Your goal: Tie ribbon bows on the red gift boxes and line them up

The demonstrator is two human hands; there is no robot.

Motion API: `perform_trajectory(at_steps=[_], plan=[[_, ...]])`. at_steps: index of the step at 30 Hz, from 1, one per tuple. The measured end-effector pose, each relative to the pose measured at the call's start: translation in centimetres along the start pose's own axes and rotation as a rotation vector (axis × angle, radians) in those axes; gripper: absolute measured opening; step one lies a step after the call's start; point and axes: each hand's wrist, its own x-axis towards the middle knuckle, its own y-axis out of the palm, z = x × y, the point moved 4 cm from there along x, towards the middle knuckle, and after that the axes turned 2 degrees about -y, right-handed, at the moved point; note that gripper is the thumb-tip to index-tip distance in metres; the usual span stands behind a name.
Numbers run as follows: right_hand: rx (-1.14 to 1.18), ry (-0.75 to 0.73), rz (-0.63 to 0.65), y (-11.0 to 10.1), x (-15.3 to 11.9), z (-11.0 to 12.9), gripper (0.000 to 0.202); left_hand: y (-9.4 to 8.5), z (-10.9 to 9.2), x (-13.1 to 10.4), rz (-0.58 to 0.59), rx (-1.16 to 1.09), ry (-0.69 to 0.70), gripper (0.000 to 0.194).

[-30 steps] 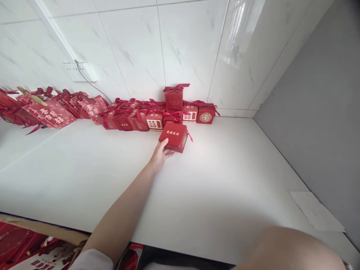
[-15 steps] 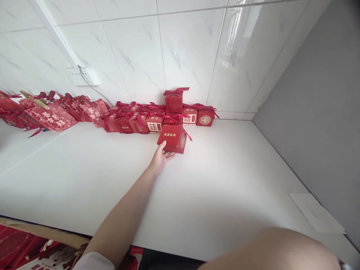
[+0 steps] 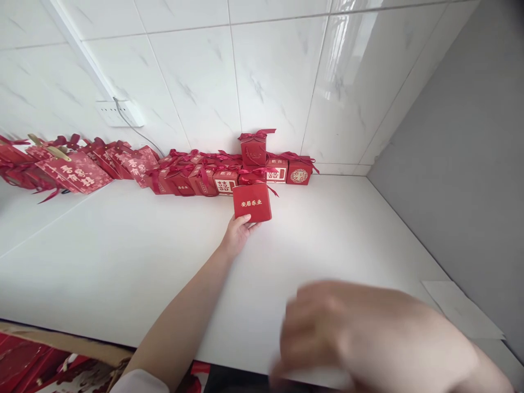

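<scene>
My left hand [image 3: 237, 233] grips the lower edge of a red gift box [image 3: 252, 203] with gold lettering, thumb on its front face and fingers beneath. A ribbon end sticks out at the box's upper right. Right behind it stands a row of red gift boxes [image 3: 204, 183] tied with ribbons, and one more gift box [image 3: 254, 150] sits on top of that row. Large and blurred, my right hand [image 3: 327, 327] hangs over the front of the white counter [image 3: 347, 229], apart from the boxes. Its fingers look bent, but motion smears them.
Red gift bags [image 3: 82, 169] with ribbons lean at the left by the tiled wall. A socket [image 3: 120, 113] with a grey cable is above them. White paper [image 3: 462, 310] lies near the grey side panel [image 3: 462, 136]. Below the counter, a cardboard box [image 3: 82, 345] holds red items.
The gift box in my left hand has turned so its lettered face points toward me. My right hand has come into view from the lower right.
</scene>
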Motion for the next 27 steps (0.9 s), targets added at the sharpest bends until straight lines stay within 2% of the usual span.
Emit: perform_trajectory(at_steps=[1, 2, 3, 4, 6, 7, 10, 12, 14, 16, 18, 19, 21, 22, 24, 27], plan=[[-0.078, 0.099, -0.107, -0.9, 0.2, -1.2, 0.034, 0.1, 0.0, -0.1, 0.021, 0.008, 0.012, 0.046], [-0.229, 0.263, -0.266, -2.2, 0.2, -2.6, 0.038, 0.1, 0.0, -0.1, 0.030, 0.008, 0.019, 0.048], [-0.416, 0.484, -0.378, -3.3, 0.1, -4.3, 0.039, 0.0, 0.0, -0.1, 0.032, 0.001, 0.022, 0.050], [-0.591, 0.725, -0.430, -4.3, -0.2, -5.9, 0.041, -0.1, 0.0, -0.1, 0.035, -0.009, 0.016, 0.052], [-0.773, 1.023, -0.408, -5.4, -0.6, -8.4, 0.035, -0.5, -0.3, -0.1, 0.047, 0.003, 0.001, 0.060], [-0.753, 1.063, -0.370, -5.6, -0.7, -9.3, 0.033, -0.8, -0.6, -0.1, 0.061, 0.043, -0.007, 0.067], [-0.582, 0.935, -0.284, -5.6, -0.7, -10.2, 0.032, -1.8, -1.7, 0.1, 0.111, 0.256, -0.064, 0.082], [-0.495, 0.846, -0.233, -5.4, -0.5, -10.3, 0.035, -2.8, -2.4, 0.6, 0.079, 0.388, -0.111, 0.073], [-0.452, 0.815, -0.206, -5.4, -0.1, -10.8, 0.043, -4.1, -2.9, 1.2, -0.021, 0.463, -0.098, 0.055], [-0.435, 0.793, -0.284, -5.9, 0.6, -11.9, 0.050, -5.4, -3.3, 1.8, -0.143, 0.499, -0.032, 0.044], [-0.429, 0.773, -0.481, -6.8, 1.1, -13.2, 0.047, -6.4, -3.4, 2.3, -0.244, 0.529, 0.026, 0.037], [-0.423, 0.810, -0.572, -7.2, 1.1, -14.0, 0.044, -6.7, -3.4, 2.3, -0.287, 0.547, 0.045, 0.033], [-0.348, 0.820, -0.596, -7.4, 1.3, -15.3, 0.037, -6.9, -3.6, 2.3, -0.335, 0.582, 0.066, 0.026], [-0.308, 0.794, -0.561, -7.3, 1.4, -15.7, 0.034, -6.8, -3.8, 2.2, -0.341, 0.598, 0.073, 0.024], [-0.156, 0.659, -0.410, -6.6, 1.7, -16.2, 0.034, -6.1, -4.6, 1.8, -0.340, 0.629, 0.091, 0.022], [0.211, 0.420, -0.155, -5.0, 2.0, -16.8, 0.034, -4.5, -6.4, 0.8, -0.372, 0.661, 0.150, 0.027]])
